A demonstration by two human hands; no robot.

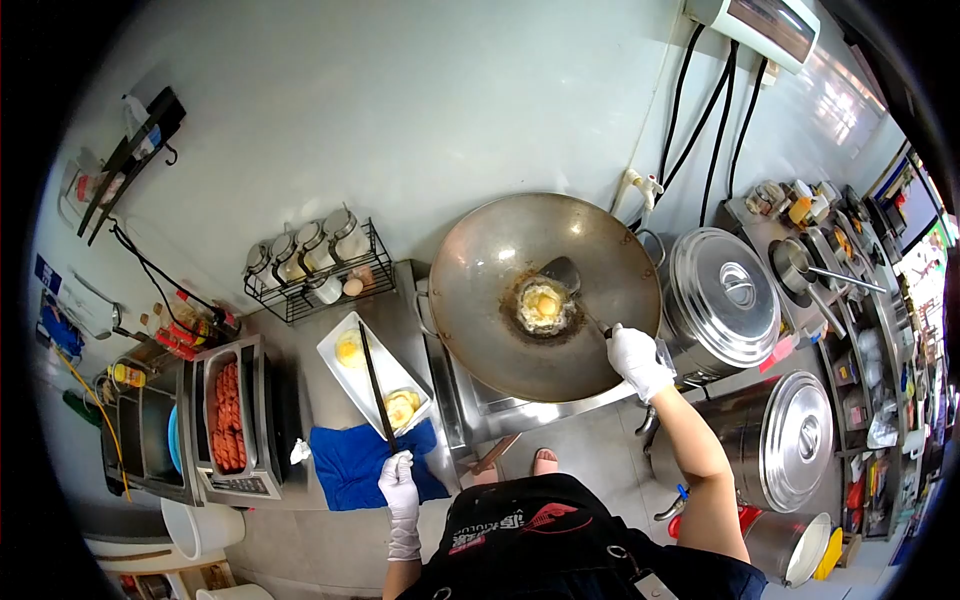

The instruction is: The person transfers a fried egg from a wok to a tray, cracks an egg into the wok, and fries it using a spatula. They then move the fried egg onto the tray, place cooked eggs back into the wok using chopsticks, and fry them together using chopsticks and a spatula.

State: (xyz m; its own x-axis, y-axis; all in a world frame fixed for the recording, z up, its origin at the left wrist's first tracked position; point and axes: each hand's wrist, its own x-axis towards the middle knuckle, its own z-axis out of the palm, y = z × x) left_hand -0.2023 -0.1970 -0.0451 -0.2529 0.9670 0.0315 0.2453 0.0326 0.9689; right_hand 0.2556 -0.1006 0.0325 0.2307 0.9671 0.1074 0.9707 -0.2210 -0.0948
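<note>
Inside the rim of the round metal wok (478, 270), a white-and-yellow fried egg (544, 307) lies beside the dark spatula (564, 273) the white-gloved right hand (637, 360) grips, the white-gloved left hand (399, 486) clasping a long black utensil (374, 382).

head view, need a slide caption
Right hand holds a spatula beside an egg in a wok; left hand holds a dark stick across a white plate.

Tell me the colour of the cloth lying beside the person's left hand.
The cloth is blue; it shows best in the head view.
</note>
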